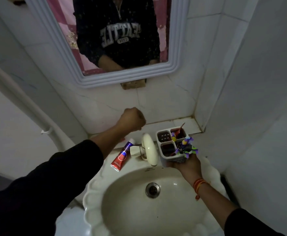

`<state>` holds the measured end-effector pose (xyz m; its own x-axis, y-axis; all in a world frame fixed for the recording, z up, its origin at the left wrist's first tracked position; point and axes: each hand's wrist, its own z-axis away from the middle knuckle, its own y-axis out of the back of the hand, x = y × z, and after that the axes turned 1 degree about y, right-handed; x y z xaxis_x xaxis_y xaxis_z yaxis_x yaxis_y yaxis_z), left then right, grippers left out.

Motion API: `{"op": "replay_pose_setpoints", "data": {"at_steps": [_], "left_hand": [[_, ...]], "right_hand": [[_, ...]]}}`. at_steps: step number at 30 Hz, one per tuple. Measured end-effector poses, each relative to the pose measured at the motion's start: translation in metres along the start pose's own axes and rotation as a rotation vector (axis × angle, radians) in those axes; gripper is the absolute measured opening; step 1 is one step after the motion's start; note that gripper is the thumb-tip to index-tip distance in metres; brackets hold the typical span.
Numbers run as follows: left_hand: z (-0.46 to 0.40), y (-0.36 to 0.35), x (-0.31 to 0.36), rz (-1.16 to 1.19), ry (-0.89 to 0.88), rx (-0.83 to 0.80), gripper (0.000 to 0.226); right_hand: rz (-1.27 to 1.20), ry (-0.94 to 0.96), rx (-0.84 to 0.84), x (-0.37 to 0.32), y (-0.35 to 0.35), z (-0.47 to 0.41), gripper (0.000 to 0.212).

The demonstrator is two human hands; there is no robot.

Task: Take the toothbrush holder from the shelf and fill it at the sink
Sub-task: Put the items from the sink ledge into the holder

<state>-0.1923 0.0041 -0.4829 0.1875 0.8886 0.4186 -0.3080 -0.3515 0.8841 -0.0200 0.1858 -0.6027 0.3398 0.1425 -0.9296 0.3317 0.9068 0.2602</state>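
My right hand (pixel 187 163) held the toothbrush holder (pixel 173 147) from underneath, my fingers wrapped around its base so that only their edges showed past the white plastic. The holder stood upright in my palm, above the far right rim of the sink (pixel 95 189) and just to the right of the tap (pixel 149 151), whose cream spout curved down toward the basin. The holder was split into four compartments; the far left one showed a perforated floor, and something thin and reddish leaned out of the far right one, too dark to identify. A purple and yellow flower decoration (pixel 187 147) clung to its right side, touching my thumb area. A red thread bracelet (pixel 199 184) circled my right wrist. My left hand (pixel 131 119) was raised in front of the tiled wall, well apart from the holder, its fingers curled tight into a closed fist with nothing visible inside it. A red and blue toothpaste tube (pixel 122 155) lay on the counter behind the basin, just left of the tap, its white cap pointing toward the wall. The drain (pixel 153 189) sat in the middle of the dry-looking bowl. Above, the white-framed mirror (pixel 42 40) reflected my dark sweatshirt. A narrow tiled ledge (pixel 193 126) ran behind the holder, in the corner.
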Motion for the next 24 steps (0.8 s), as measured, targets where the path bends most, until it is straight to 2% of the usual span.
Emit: {"op": "replay_pose_setpoints", "data": {"at_steps": [2,3,4,6,9,13,17,19,22,24], "left_hand": [[-0.006,-0.017,-0.035,-0.194,0.069,-0.093,0.026],[-0.005,-0.029,-0.053,-0.309,0.087,-0.122,0.031],[-0.002,-0.039,-0.065,-0.317,0.138,-0.157,0.036],[0.005,-0.055,-0.078,-0.277,0.177,-0.185,0.040],[-0.003,-0.064,-0.091,-0.190,0.201,-0.161,0.043],[-0.011,-0.066,-0.098,-0.173,0.200,-0.218,0.051],[-0.013,-0.068,-0.108,-0.072,0.208,-0.209,0.046],[-0.013,-0.066,-0.108,0.068,0.186,-0.113,0.039],[-0.010,-0.051,-0.093,0.284,0.098,0.163,0.041],[-0.004,-0.031,-0.071,0.446,0.052,0.182,0.042]], "right_hand": [[-0.038,0.037,0.032,0.004,-0.003,-0.004,0.064],[-0.049,0.044,0.027,0.003,-0.003,-0.003,0.067],[-0.058,0.043,0.021,0.000,-0.003,-0.001,0.064],[-0.082,0.026,0.002,0.000,-0.002,0.000,0.058],[-0.070,0.043,0.035,0.003,-0.003,-0.003,0.059],[-0.022,0.061,0.074,0.005,-0.009,0.000,0.063],[-0.012,0.070,0.082,0.003,-0.010,0.000,0.068],[-0.008,0.063,0.082,0.003,-0.010,0.001,0.070],[-0.002,0.066,0.083,0.000,-0.011,0.003,0.061],[-0.019,0.074,0.066,0.001,-0.009,0.002,0.059]]}}
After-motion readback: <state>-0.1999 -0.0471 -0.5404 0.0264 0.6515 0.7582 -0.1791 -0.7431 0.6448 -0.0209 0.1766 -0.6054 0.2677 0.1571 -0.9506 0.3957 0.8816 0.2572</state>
